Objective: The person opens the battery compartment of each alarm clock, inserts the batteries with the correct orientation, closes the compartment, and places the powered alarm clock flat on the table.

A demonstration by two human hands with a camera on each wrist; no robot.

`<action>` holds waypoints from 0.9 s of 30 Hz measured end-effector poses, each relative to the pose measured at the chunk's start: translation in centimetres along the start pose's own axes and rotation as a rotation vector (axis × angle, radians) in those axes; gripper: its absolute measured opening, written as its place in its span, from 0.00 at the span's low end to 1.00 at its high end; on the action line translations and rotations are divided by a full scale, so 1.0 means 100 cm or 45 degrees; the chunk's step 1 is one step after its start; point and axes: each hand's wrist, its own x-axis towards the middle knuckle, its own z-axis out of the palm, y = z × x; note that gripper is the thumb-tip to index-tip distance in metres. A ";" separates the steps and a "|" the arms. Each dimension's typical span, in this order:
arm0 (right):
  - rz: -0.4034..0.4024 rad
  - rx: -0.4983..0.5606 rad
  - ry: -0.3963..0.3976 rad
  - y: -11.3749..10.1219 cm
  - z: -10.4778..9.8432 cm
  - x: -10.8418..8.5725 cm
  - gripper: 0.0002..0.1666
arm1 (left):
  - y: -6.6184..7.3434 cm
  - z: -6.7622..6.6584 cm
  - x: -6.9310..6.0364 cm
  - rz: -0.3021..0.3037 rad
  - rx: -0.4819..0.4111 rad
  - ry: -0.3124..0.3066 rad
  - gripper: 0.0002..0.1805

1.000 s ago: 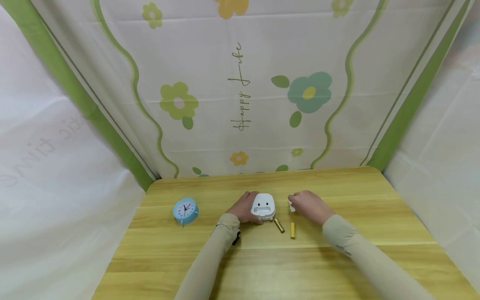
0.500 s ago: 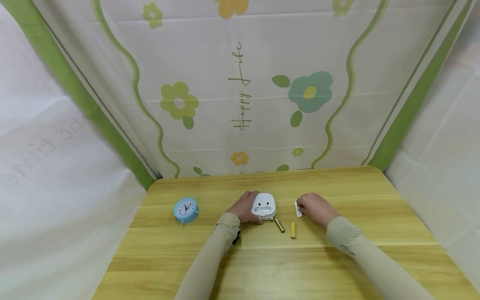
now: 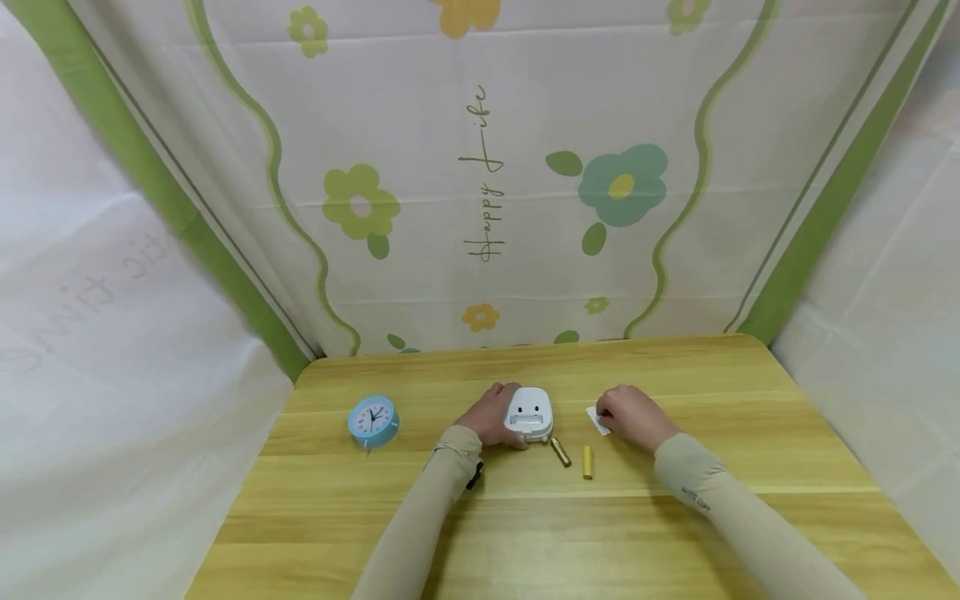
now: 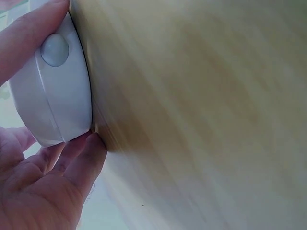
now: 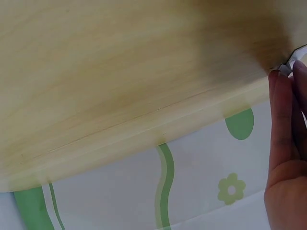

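A flowered curtain (image 3: 427, 167) hangs behind a wooden table (image 3: 510, 542), where a person's two hands are busy, the left hand (image 3: 491, 417) clasping, the right hand (image 3: 633, 417) pinching. The white device (image 3: 529, 412) sits on the tabletop in the left hand's grip, thumb along its near side and fingers along the far one, seemingly to steady it with its slotted side upward. A blue clock (image 3: 373, 421) stands well off to the left, apparently out of the way. A thin white plate (image 3: 597, 421), perhaps the slot's cover, is held between right thumb and fingers; whether it touches wood cannot be told. The device's slot (image 3: 527, 421) lies uncovered, no battery showing inside. Two batteries, one dull gold (image 3: 560, 452), one yellow (image 3: 587, 463), lie just beside the device, likely for easy reach.
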 end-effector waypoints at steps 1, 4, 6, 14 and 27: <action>-0.002 -0.003 -0.001 0.000 0.000 0.000 0.09 | 0.000 0.000 0.000 -0.001 0.002 0.000 0.60; -0.014 -0.012 0.006 0.000 0.001 0.000 0.10 | 0.001 -0.001 0.000 0.000 0.004 0.001 0.61; -0.023 -0.022 0.017 0.000 0.001 0.000 0.10 | 0.000 -0.001 0.000 0.002 0.004 0.003 0.60; 0.007 -0.011 -0.023 -0.004 -0.003 -0.003 0.08 | -0.005 0.005 0.004 -0.005 0.010 -0.002 0.61; 0.006 0.130 -0.046 -0.023 -0.017 -0.015 0.07 | -0.005 0.004 0.003 -0.005 -0.021 0.006 0.60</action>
